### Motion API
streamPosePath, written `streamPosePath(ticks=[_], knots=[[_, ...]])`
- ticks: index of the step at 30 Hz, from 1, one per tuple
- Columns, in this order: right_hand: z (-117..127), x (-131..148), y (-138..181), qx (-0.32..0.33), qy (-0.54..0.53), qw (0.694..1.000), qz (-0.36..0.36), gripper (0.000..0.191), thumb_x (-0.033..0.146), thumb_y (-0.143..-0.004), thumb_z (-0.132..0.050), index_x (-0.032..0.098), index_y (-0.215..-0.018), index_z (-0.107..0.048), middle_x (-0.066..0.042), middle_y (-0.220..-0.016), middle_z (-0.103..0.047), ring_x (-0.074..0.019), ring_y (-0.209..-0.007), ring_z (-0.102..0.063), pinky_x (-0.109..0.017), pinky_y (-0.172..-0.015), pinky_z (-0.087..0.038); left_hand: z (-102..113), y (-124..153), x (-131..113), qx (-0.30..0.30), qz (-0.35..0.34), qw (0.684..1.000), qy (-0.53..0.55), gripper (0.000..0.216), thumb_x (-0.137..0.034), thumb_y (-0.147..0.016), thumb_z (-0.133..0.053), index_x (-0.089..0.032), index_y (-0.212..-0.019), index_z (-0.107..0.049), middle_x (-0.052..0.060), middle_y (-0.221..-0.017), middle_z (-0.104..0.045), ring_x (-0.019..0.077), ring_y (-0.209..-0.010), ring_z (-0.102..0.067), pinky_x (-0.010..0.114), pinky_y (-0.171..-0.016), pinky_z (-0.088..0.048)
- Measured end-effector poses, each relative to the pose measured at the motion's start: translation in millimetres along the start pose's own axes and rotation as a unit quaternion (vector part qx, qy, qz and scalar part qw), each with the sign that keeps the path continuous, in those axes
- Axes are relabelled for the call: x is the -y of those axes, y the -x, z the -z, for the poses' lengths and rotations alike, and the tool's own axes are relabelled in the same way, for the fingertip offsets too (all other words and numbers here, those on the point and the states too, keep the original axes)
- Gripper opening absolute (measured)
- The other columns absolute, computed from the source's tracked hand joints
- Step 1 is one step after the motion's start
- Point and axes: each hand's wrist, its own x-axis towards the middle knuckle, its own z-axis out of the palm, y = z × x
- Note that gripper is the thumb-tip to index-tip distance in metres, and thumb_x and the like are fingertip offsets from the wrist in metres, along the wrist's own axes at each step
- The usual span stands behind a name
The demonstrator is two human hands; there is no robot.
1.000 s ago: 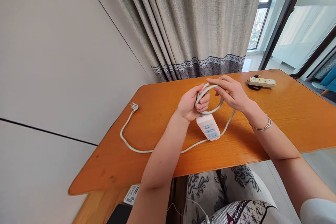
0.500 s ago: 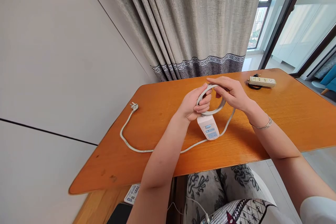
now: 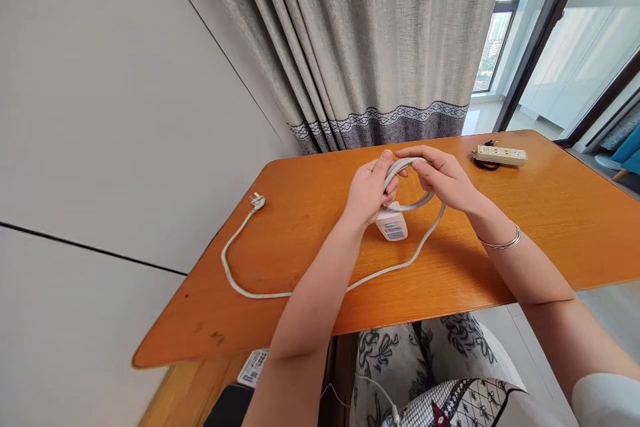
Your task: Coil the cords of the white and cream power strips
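Observation:
My left hand is closed around one side of a coiled white power cord. Fingers of my right hand grip the top right of the same loops. Below the coil hangs a white power strip with pale blue sockets, its upper end partly hidden by my left hand. From the coil the loose cord runs down to the table, passes behind my left forearm and curves up to a white plug lying at the table's left side.
A second, cream power strip with a black cord lies at the back right of the wooden table. Grey curtains hang behind the table, and a pale wall panel stands on the left.
The coil has shifted slightly to the right in my hands. The hanging power strip has swung up and back, showing less of its face. The loose cord has slid a little on the table.

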Motion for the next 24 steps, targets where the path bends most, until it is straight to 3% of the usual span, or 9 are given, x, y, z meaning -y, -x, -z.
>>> streamPosePath(ticks=[3, 6, 11, 14, 20, 24], knots=[[0.0, -1.8, -1.4, 0.020, -0.083, 0.996, -0.027, 0.051, 0.063, -0.095, -0.059, 0.019, -0.120, -0.066, 0.004, -0.070, -0.050, -0.0073, -0.051, -0.031, -0.022, -0.046, -0.030, -1.4, 1.4, 0.6, -0.013, -0.021, 1.000, 0.004, 0.052, -0.064, -0.089, -0.065, -0.017, -0.067, -0.059, -0.008, -0.040, -0.038, 0.0026, -0.029, -0.027, 0.018, -0.035, -0.019], [0.9, -3.3, -2.6, 0.018, -0.093, 0.995, -0.029, 0.050, 0.063, -0.095, -0.059, 0.019, -0.119, -0.065, 0.005, -0.068, -0.048, -0.0070, -0.050, -0.030, -0.022, -0.044, -0.028, -0.2, 1.5, 1.7, 0.008, -0.014, 1.000, 0.010, 0.053, -0.067, -0.090, -0.062, -0.017, -0.071, -0.059, -0.008, -0.041, -0.041, 0.0028, -0.030, -0.028, 0.018, -0.035, -0.020], [3.8, -4.2, -3.3, 0.026, -0.112, 0.993, -0.036, 0.048, 0.062, -0.095, -0.061, 0.019, -0.115, -0.066, 0.005, -0.070, -0.050, -0.0060, -0.049, -0.028, -0.021, -0.042, -0.024, 9.8, 1.4, 2.3, 0.150, 0.047, 0.987, 0.013, 0.051, -0.069, -0.087, -0.065, -0.018, -0.086, -0.058, -0.005, -0.046, -0.055, 0.0058, -0.031, -0.040, 0.017, -0.037, -0.028], [4.8, -3.5, -3.3, 0.039, -0.144, 0.988, -0.040, 0.048, 0.061, -0.092, -0.065, 0.018, -0.112, -0.065, 0.003, -0.077, -0.055, -0.0048, -0.050, -0.027, -0.021, -0.042, -0.024, 13.6, 3.1, 2.2, 0.206, 0.055, 0.977, 0.024, 0.049, -0.066, -0.087, -0.067, -0.019, -0.091, -0.055, -0.003, -0.050, -0.061, 0.0061, -0.032, -0.041, 0.016, -0.036, -0.028], [5.8, -4.6, -4.7, 0.035, -0.153, 0.987, -0.041, 0.041, 0.057, -0.093, -0.063, 0.018, -0.107, -0.065, 0.004, -0.073, -0.052, -0.0055, -0.049, -0.024, -0.022, -0.042, -0.020, 3.8, 6.2, 1.9, 0.169, 0.051, 0.982, 0.071, 0.035, -0.047, -0.096, -0.066, -0.017, -0.082, -0.054, -0.012, -0.044, -0.037, 0.0018, -0.032, -0.023, 0.012, -0.035, -0.022], [5.4, -4.3, -4.2, 0.028, -0.151, 0.987, -0.036, 0.039, 0.055, -0.094, -0.063, 0.018, -0.105, -0.067, 0.006, -0.068, -0.047, -0.0057, -0.048, -0.024, -0.023, -0.042, -0.020, 1.5, 4.3, 3.0, 0.160, 0.063, 0.982, 0.077, 0.036, -0.044, -0.103, -0.053, -0.017, -0.078, -0.052, -0.012, -0.042, -0.031, 0.0029, -0.031, -0.019, 0.012, -0.033, -0.020]])
